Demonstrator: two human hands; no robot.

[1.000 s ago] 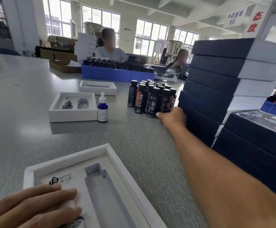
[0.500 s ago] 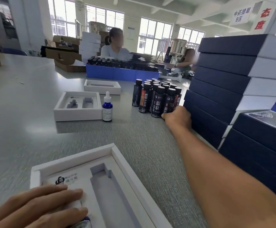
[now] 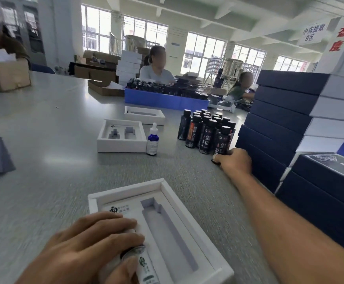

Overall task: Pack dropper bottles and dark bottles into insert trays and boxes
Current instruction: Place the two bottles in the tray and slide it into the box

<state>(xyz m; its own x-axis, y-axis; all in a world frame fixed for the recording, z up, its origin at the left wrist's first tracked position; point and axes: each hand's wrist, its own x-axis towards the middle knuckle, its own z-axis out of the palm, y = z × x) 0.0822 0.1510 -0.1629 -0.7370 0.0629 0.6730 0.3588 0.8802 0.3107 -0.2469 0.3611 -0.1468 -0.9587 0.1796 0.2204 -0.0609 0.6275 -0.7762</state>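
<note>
At cluster edge, right hand (image 3: 235,160) grips upright dark bottle (image 3: 222,141), cap up.

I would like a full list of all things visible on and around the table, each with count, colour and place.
near insert tray: one, white, front of table; long slot empty
dropper bottle in tray: one, white label, left slot, under the left hand
middle insert tray: one, white, centre of table, empty
far insert tray: one, white, behind it
blue dropper bottle: one, upright, right of middle tray
dark bottles: a cluster, count unclear, black, upright, centre right
navy boxes: a stack, right side
blue crate: one, far, full of dark bottles
cardboard box: one, brown, far left
people: three, far side
left hand: grips the bottle in the tray
right hand: grips the nearest dark bottle
</note>
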